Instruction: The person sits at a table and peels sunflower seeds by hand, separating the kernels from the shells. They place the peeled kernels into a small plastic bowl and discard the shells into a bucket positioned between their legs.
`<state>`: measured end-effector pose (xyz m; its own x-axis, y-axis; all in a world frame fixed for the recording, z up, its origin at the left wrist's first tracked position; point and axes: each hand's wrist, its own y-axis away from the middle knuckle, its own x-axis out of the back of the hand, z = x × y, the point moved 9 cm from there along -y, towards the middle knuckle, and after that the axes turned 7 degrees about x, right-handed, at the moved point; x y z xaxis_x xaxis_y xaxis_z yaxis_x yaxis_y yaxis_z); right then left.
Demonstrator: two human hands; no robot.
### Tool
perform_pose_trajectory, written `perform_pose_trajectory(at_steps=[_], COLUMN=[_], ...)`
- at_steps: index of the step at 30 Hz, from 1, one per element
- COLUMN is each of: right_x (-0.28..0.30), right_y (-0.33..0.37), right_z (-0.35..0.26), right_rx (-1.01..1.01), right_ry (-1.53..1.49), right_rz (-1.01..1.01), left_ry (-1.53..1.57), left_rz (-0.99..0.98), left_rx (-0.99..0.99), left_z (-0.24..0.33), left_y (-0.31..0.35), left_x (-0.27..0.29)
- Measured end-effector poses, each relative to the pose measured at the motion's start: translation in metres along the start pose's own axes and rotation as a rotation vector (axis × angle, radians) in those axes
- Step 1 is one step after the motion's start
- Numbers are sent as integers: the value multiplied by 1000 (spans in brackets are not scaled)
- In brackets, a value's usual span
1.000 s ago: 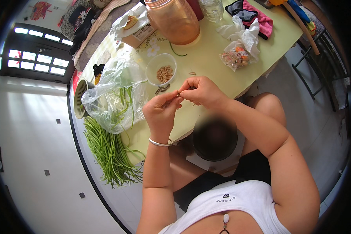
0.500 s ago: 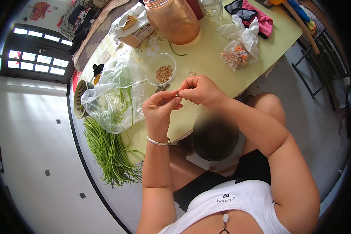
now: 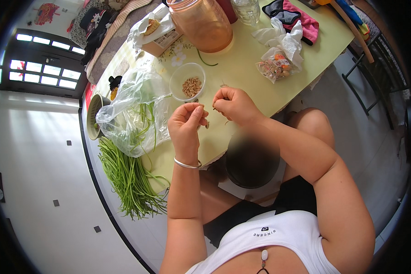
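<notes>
Over the near part of the table my left hand (image 3: 185, 127) is closed, thumb against the bent index finger. A small brownish bit shows below its fingers, too small to name. My right hand (image 3: 236, 108) is just to the right, its fingers pinched, with a tiny dark end sticking out toward the left hand. A narrow gap separates the two hands. Right beyond the left hand stands a clear plastic bowl (image 3: 175, 81) holding small tan pieces (image 3: 192, 86). A thin curled scrap (image 3: 224, 85) lies beyond my right hand.
Left of my hands are a clear plastic bag (image 3: 118, 116) and a bundle of long green stalks (image 3: 128, 180) at the table edge. An orange-tinted jar (image 3: 203, 27), a packet (image 3: 275, 68) and a pink cloth (image 3: 306, 25) stand or lie farther back. Below sits a black round container (image 3: 252, 164).
My hands were together at the fingertips; they have now come slightly apart. The bowl and the other things on the table stay in place.
</notes>
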<state>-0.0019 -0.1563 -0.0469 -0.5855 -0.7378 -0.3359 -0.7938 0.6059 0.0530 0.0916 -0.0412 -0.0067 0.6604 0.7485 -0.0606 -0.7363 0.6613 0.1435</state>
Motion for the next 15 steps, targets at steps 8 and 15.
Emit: perform_pose_trajectory(at_steps=[8,15], right_x=[-8,-9], right_y=[3,1], right_z=[13,11], right_rx=[-202,-216], right_ry=[-199,-374], right_rz=[-77,-92], left_ry=[-928,-962], left_rz=[440,451], left_rx=[-620,-610], left_z=[71,78], left_y=[-3,-7], left_x=[10,12])
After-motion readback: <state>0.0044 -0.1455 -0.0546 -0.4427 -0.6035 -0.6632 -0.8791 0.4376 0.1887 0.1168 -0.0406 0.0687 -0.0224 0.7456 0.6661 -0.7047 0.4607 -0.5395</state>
